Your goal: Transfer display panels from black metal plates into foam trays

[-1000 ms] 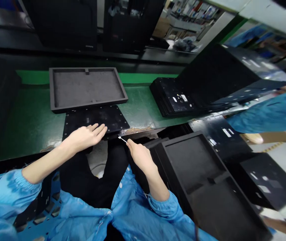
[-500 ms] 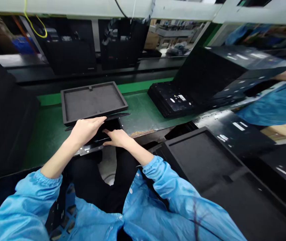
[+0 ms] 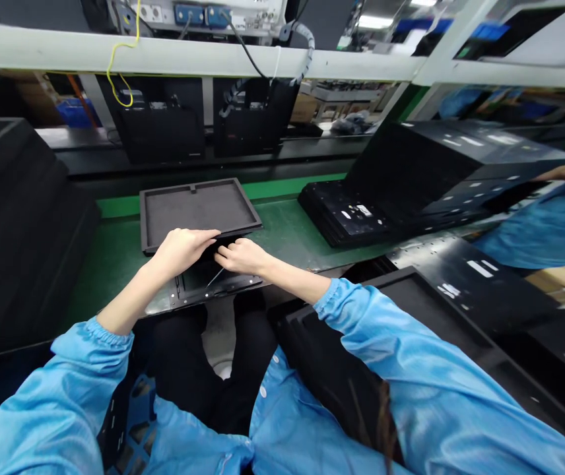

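A flat black hinged case point(image 3: 223, 285) lies at the near edge of the green bench, its black lid panel point(image 3: 235, 235) tilted up. My left hand point(image 3: 186, 251) is closed over the top edge of that panel. Just right of it, my right hand point(image 3: 243, 256) has its fingers curled together above the case's opening. A thin light rod point(image 3: 216, 277) runs down from those fingers towards the case's front edge. The inside of the case is dark and partly covered by my hands. Directly behind the panel lies a shallow black tray point(image 3: 191, 208).
Stacked black foam trays point(image 3: 20, 244) rise on the left. Black flat units point(image 3: 344, 211) and a large black stack point(image 3: 426, 158) stand right. Another black tray point(image 3: 426, 303) is beside my right arm. A co-worker's blue sleeve point(image 3: 544, 221) shows at far right.
My right hand has lifted from low inside the case to near the lid, and its fingers have curled in. The thin rod now shows. The head view has tilted up.
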The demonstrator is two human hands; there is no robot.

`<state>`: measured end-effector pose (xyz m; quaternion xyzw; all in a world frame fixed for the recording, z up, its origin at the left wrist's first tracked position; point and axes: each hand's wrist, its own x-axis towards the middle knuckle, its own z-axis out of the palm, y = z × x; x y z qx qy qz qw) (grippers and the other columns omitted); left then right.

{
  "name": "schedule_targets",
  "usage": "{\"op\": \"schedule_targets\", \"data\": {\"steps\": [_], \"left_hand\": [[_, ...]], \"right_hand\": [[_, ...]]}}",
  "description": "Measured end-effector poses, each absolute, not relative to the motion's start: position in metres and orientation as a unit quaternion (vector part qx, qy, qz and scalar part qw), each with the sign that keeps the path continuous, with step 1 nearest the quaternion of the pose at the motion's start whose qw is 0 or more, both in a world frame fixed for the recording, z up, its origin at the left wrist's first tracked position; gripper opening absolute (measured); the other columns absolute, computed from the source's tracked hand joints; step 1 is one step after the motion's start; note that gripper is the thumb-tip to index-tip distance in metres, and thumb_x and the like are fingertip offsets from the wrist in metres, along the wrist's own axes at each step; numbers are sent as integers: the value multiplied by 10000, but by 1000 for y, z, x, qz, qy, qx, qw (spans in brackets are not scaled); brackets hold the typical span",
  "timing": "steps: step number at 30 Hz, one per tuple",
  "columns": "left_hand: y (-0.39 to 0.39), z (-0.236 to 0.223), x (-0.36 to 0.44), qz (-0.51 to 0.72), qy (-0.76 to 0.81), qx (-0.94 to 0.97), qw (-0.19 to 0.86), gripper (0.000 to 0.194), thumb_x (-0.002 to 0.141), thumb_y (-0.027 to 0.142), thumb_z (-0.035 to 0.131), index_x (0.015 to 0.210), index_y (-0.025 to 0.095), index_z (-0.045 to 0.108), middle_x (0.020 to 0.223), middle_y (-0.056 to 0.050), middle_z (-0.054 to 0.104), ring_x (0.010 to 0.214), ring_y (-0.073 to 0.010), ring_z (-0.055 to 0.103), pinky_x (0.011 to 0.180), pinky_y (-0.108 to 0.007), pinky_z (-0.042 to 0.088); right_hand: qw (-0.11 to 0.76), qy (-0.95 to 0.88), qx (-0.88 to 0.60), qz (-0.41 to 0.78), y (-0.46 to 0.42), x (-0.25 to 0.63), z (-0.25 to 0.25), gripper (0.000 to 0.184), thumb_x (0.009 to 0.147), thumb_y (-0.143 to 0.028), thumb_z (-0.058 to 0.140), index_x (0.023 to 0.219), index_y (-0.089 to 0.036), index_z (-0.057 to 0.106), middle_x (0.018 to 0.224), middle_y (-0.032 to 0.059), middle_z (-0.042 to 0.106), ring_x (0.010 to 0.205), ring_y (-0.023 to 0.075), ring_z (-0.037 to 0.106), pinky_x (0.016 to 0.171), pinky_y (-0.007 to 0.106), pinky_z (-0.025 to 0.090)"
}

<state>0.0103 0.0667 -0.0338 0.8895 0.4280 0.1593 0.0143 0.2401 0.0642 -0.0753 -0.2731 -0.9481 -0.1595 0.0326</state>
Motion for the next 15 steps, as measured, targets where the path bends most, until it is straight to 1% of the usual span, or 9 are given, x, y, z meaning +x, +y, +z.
{"op": "schedule_targets", "data": {"steps": [1,3,5,7,9,11,13,15], "left_hand": [[67,-33,10,162,427,890,11,399,1126,362,491,1436,260,719,1360,-43,790,1205,-287,781,957,-409,628],[66,-34,10,164,425,890,5,397,1128,374,491,1432,262,720,1358,-47,789,1182,-288,789,935,-403,633],[61,-38,11,164,420,892,1,399,1133,377,483,1439,261,713,1360,-49,786,1167,-291,794,911,-404,644],[52,-49,11,167,411,896,-6,396,1135,359,482,1447,254,703,1357,-51,788,1140,-286,803,862,-396,660],[40,-65,11,170,398,901,-26,386,1124,282,492,1451,240,693,1362,-60,788,1133,-273,806,824,-376,672],[24,-87,12,177,373,909,-58,421,1083,149,507,1460,217,681,1427,-67,754,1198,-267,785,896,-378,683],[9,-112,14,194,345,913,-97,495,1024,37,519,1466,193,675,1504,-61,703,1292,-282,742,1030,-416,666],[-4,-135,18,221,328,908,-140,520,991,-9,528,1451,175,685,1527,-53,685,1325,-303,723,1099,-454,643]], "right_hand": [[35,-945,-279,-169,62,245,-70,331,1089,-47,410,1048,-121,730,911,111,743,708,158,623,660,334,348],[54,-942,-270,-191,49,260,-58,337,1099,-47,416,1005,-129,729,839,83,734,675,148,600,641,337,331],[85,-944,-236,-216,25,284,-43,309,1110,-65,448,1044,-146,740,822,58,748,654,137,594,623,338,332],[120,-946,-196,-229,-7,314,-24,231,1113,-106,522,1128,-164,746,895,50,791,663,122,617,614,331,356],[144,-948,-191,-211,-37,347,-2,166,1117,-185,601,1217,-186,733,965,45,821,700,123,666,609,323,394],[144,-953,-219,-150,-62,376,21,167,1119,-227,624,1253,-214,724,970,33,832,708,134,702,629,313,461],[142,-948,-276,-77,-78,400,37,192,1111,-245,642,1284,-246,726,989,31,840,716,148,737,649,308,522],[163,-925,-342,-35,-87,417,43,229,1082,-239,682,1296,-288,748,973,19,842,719,165,764,652,305,563]]}}
